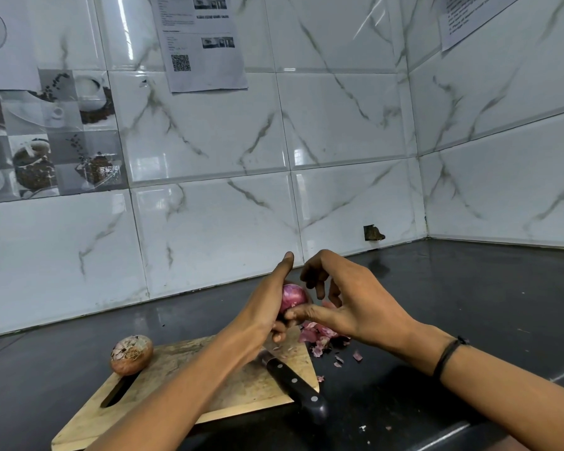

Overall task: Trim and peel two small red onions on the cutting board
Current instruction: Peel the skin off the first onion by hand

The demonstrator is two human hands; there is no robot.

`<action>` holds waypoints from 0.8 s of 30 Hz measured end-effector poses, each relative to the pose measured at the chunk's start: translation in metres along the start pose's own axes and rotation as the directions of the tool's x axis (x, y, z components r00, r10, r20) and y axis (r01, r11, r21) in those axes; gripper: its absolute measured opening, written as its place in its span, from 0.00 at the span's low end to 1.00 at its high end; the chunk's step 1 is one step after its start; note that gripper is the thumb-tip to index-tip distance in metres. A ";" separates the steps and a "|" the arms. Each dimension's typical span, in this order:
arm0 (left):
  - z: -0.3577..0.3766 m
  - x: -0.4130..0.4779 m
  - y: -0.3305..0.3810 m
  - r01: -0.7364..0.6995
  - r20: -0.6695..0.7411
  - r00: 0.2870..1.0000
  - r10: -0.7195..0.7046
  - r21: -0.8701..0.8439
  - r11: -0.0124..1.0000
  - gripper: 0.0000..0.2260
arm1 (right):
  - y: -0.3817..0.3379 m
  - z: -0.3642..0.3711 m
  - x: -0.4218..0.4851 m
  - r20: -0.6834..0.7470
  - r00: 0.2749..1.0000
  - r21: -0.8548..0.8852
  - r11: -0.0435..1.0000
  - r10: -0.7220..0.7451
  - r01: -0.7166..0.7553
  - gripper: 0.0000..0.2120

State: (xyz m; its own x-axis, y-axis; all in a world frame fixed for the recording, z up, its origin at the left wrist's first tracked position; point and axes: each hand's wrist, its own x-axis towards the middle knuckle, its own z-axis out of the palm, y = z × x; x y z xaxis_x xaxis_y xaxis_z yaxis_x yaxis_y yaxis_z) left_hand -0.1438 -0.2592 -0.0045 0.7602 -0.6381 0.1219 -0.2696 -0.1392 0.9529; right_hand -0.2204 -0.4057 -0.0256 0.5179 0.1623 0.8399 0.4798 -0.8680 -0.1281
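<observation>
My left hand (267, 307) grips a purple, partly peeled red onion (293, 297) above the far right corner of the wooden cutting board (183, 395). The thumb of my right hand (349, 304) presses against the onion's lower side, and the other fingers hang curled behind it. A second onion (131, 354), still in its dry brown skin, sits on the board's far left corner. A black-handled knife (295, 385) lies on the board's right side, its blade partly hidden under my left hand.
Pink onion peels (319, 340) lie scattered on the dark countertop (453, 304) just right of the board. White marble-pattern tiled walls (225, 222) close the counter at the back and right, with paper sheets taped up.
</observation>
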 end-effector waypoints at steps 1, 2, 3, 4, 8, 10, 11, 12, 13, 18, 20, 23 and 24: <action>0.000 0.000 0.000 -0.002 -0.002 1.000 0.002 -0.003 1.000 0.34 | 0.000 0.000 0.001 -0.003 1.000 0.012 1.000 -0.012 0.012 0.21; -0.001 0.000 0.001 -0.001 -0.004 1.000 0.001 0.001 1.000 0.34 | -0.001 0.001 0.002 -0.002 1.000 0.026 0.999 -0.025 0.026 0.19; -0.001 0.000 0.000 -0.001 -0.005 1.000 0.001 0.009 1.000 0.33 | -0.001 0.002 0.002 0.003 0.999 0.037 0.999 -0.038 0.038 0.17; -0.001 -0.001 0.000 0.000 -0.008 1.000 0.000 0.017 1.000 0.33 | 0.000 0.003 0.003 0.009 0.999 0.047 0.998 -0.045 0.045 0.16; 0.002 0.001 -0.002 0.030 -0.045 0.999 -0.027 0.055 0.998 0.31 | -0.002 0.003 0.002 0.011 1.000 0.083 0.997 -0.011 0.010 0.16; 0.003 0.002 -0.004 0.053 -0.061 0.997 -0.049 0.062 0.997 0.33 | -0.003 0.002 0.001 0.015 1.000 0.086 0.996 -0.012 0.011 0.17; 0.002 0.003 -0.005 0.059 -0.073 0.996 -0.054 0.069 0.996 0.37 | -0.003 0.002 0.001 0.015 1.000 0.089 0.996 -0.011 0.010 0.18; 0.002 0.003 -0.006 0.060 -0.078 0.995 -0.054 0.076 0.995 0.39 | -0.003 0.002 0.001 0.016 1.000 0.096 0.995 -0.004 0.003 0.19; 0.001 0.005 -0.007 0.055 -0.078 0.996 -0.048 0.088 0.995 0.39 | -0.003 0.002 0.001 0.020 1.000 0.102 0.995 0.006 -0.008 0.20; 0.002 0.004 -0.005 0.058 -0.053 0.997 -0.054 0.079 0.995 0.33 | -0.003 0.005 0.001 0.034 0.999 0.054 0.999 -0.011 0.009 0.15; 0.001 0.002 -0.003 0.059 -0.023 0.998 -0.058 0.044 0.997 0.31 | -0.004 0.006 0.002 0.022 1.000 0.053 0.999 -0.013 0.011 0.13; -0.003 0.001 -0.001 0.034 0.003 0.999 -0.034 -0.008 0.999 0.34 | -0.005 0.004 0.003 0.006 1.000 0.063 0.998 0.016 -0.016 0.15; -0.003 0.000 0.000 0.025 0.010 1.000 -0.025 -0.024 0.999 0.35 | -0.004 0.003 0.002 -0.006 1.000 0.055 0.998 0.025 -0.025 0.17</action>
State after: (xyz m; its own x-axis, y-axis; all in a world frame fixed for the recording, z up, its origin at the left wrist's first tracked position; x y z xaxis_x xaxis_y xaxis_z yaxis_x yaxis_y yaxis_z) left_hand -0.1419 -0.2569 -0.0040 0.7606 -0.6422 0.0956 -0.2361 -0.1365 0.9621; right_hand -0.2197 -0.4004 -0.0249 0.5260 0.1376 0.8393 0.5049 -0.8446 -0.1780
